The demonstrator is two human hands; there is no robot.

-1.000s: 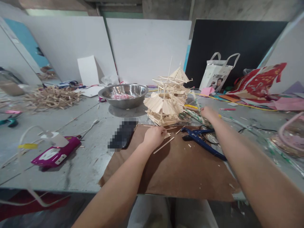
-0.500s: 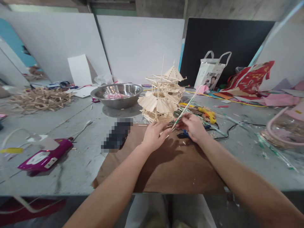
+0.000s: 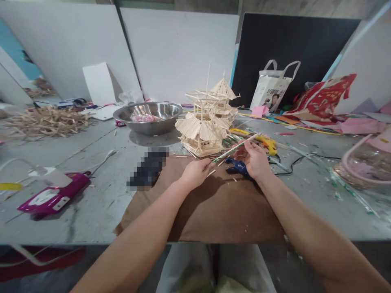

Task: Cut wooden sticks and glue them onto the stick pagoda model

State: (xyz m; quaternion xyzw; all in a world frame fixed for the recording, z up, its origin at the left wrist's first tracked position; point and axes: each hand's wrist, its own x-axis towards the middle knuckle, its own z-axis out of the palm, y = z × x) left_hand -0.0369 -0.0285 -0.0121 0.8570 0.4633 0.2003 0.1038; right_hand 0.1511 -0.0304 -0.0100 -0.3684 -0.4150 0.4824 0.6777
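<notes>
A thin wooden stick in a clear wrapper with green print point(image 3: 230, 151), like a packed disposable chopstick, slants across between my hands above the brown sheet point(image 3: 214, 219). My left hand point(image 3: 196, 172) pinches its lower left end. Near the upper right end, my right hand point(image 3: 255, 158) has thumb and fingers closed on it. A blue tool point(image 3: 240, 167) lies under my right hand, partly hidden. Just behind my hands stands a pagoda-like model of wooden sticks point(image 3: 203, 130), with tiered roofs and a thin upright rod. Short stick pieces point(image 3: 211, 173) lie near my left fingertips.
A steel bowl point(image 3: 149, 129) stands at the back left, beside a heap of wooden pieces point(image 3: 49, 124). A purple power strip point(image 3: 55, 195) and a blurred-out dark flat object point(image 3: 148, 169) lie left. Rightward are a yellow glue gun point(image 3: 269, 144), wrappers, a white bag point(image 3: 270, 91) and a pink-rimmed clear container point(image 3: 366, 162).
The stick has tilted from steep to flatter. My right hand has slid up toward its far end, away from my left hand, uncovering more of the blue tool. The view has shifted slightly.
</notes>
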